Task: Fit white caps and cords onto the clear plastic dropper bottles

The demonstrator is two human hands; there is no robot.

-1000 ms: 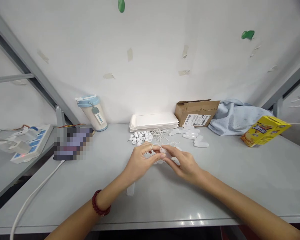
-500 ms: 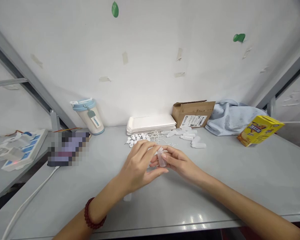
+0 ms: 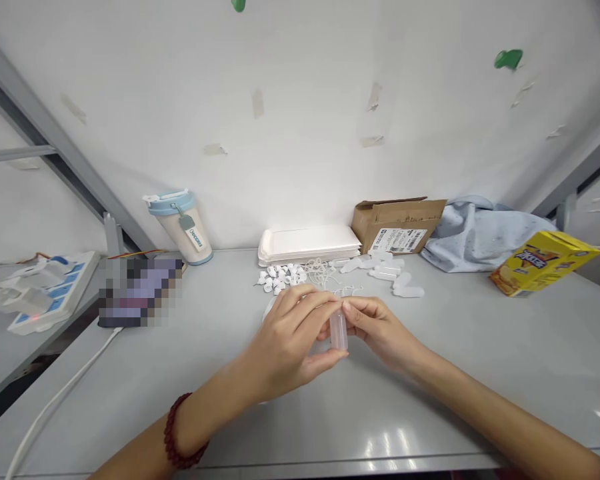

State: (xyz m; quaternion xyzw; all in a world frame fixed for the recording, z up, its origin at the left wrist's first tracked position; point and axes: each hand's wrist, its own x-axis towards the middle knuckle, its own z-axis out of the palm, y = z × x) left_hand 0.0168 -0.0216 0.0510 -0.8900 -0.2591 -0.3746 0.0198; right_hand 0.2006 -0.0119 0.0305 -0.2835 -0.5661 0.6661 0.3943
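Observation:
A small translucent plastic bottle (image 3: 339, 331) stands upright between my hands, above the grey table. My left hand (image 3: 293, 337), with a dark red bead bracelet at the wrist, is closed on it, thumb under the base and fingertips by the top. My right hand (image 3: 380, 327) pinches at the bottle's upper end with thumb and forefinger; its top is hidden by the fingers. Behind my hands lies a pile of small white caps (image 3: 280, 275). Beside it are tangled white strings (image 3: 320, 270). More translucent bottles (image 3: 386, 272) lie on their sides to the right.
A stack of white trays (image 3: 307, 245) and an open cardboard box (image 3: 400, 227) stand by the wall. Right of them are a light blue cloth (image 3: 485, 233) and a yellow carton (image 3: 543, 263). A tumbler (image 3: 183, 230), a phone (image 3: 140, 293) and a power strip (image 3: 60, 293) are at left.
My left thumb has come against the bottle's base and its fingers to the top. My right fingers have moved up to the bottle's upper end. The view has shifted slightly.

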